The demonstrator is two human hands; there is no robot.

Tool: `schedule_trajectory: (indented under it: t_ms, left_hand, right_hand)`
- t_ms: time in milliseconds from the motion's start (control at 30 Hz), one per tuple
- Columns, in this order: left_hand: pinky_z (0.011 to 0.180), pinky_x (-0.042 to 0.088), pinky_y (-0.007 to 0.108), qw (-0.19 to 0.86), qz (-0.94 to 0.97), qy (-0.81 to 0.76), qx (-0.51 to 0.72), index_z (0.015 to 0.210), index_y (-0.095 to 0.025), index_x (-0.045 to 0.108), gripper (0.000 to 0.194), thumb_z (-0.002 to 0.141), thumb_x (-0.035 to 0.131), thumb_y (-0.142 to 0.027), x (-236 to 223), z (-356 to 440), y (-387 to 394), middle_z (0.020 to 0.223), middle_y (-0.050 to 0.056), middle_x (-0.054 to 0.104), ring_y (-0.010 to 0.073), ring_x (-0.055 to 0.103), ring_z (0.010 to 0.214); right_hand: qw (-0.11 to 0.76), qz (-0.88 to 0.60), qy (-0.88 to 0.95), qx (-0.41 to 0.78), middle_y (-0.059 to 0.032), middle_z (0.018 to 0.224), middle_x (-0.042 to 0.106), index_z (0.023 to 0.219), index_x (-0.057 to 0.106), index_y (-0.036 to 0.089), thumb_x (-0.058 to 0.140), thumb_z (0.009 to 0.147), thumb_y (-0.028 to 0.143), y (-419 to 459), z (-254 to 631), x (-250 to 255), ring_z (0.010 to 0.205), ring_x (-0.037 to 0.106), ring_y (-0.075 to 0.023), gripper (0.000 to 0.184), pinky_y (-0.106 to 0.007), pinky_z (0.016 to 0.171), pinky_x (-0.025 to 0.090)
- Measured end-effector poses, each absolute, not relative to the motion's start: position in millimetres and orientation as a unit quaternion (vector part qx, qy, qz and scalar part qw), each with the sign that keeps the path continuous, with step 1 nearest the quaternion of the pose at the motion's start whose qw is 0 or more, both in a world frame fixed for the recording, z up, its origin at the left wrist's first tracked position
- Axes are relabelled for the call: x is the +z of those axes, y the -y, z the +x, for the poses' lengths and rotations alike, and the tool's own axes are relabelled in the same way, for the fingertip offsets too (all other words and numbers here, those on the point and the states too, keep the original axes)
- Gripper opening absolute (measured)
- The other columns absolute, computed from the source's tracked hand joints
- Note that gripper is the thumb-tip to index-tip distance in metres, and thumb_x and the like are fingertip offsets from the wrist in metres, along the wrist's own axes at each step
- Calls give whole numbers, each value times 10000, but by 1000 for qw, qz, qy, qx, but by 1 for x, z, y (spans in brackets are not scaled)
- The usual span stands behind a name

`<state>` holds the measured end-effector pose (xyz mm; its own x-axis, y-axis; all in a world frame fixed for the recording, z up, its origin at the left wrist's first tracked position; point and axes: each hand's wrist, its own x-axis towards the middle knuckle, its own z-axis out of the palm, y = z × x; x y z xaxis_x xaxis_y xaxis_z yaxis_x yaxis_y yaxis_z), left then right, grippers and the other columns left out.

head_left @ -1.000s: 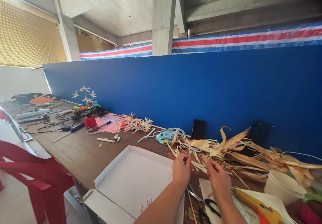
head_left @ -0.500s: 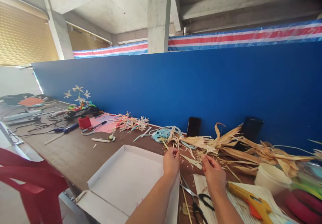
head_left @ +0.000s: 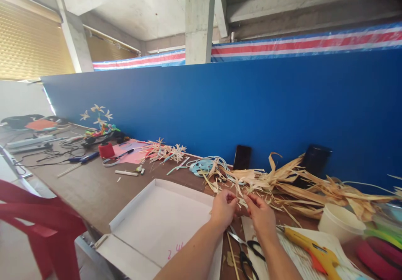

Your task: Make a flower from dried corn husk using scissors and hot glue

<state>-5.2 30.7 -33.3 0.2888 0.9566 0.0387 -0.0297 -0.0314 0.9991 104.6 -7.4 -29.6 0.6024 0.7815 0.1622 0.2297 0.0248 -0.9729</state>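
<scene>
My left hand (head_left: 224, 208) is closed in a pinch above the right edge of a white open box (head_left: 150, 219). Close beside it, my right hand (head_left: 260, 215) pinches too, the two sets of fingertips almost meeting. A small pale strip of dried corn husk (head_left: 240, 199) shows at the fingertips; its outline blends with the scraps behind. Just beyond the hands lies a heap of dried corn husks (head_left: 257, 179). Black-handled scissors (head_left: 241, 246) rest below my hands, near a thin stick (head_left: 233, 255).
A yellow glue gun (head_left: 310, 248) lies on printed paper at the right, by a white cup (head_left: 341, 223). Two dark phones lean on the blue partition (head_left: 201, 108). Husk flowers (head_left: 169, 150), blue cord (head_left: 204, 165) and red tape (head_left: 106, 150) sit farther left. A red chair (head_left: 47, 225) stands left.
My hands have come together: the left moved right, the right slightly left. Both remain pinched. The view has shifted slightly, and more pink writing shows in the box.
</scene>
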Motion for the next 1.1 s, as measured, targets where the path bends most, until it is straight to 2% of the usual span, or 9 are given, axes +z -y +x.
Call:
schedule_trajectory:
  t_ms: [367,500,633,833,1100]
  left_hand:
    - [467,466,224,573,586,-350,454,813,-165,512,173,747,562,-317,-56,1,-37,677,11,592,134,591,571]
    - [529,478,234,578,575,-368,448,810,-161,520,155,738,580,-285,-54,3,-39,710,23,619,132,596,599]
    - [600,473,228,538,588,-415,440,810,-165,561,136,716,610,-250,-49,1,-36,757,30,641,130,592,674]
    - [577,456,225,529,600,-394,452,806,-148,563,124,700,595,-205,-48,-1,-35,747,26,638,124,583,649]
    - [565,448,209,542,584,-398,455,783,-151,561,146,693,623,-248,-51,2,-36,721,17,634,120,581,642]
  right_hand:
    - [589,-663,407,219,-7,502,589,877,693,155,585,635,506,8,102,-28,494,531,-175,439,-261,456,387]
    - [589,-660,408,224,-5,500,588,880,688,152,583,639,507,7,101,-30,479,525,-170,441,-262,449,385]
    - [594,-656,411,221,-4,507,594,874,685,158,588,637,513,7,100,-31,465,521,-167,438,-261,438,377]
    - [589,-657,416,221,-3,507,598,870,684,164,583,643,519,7,100,-31,446,510,-161,433,-260,431,369]
    - [574,-659,423,241,13,493,583,909,670,162,583,657,526,6,102,-33,447,507,-157,452,-257,444,364]
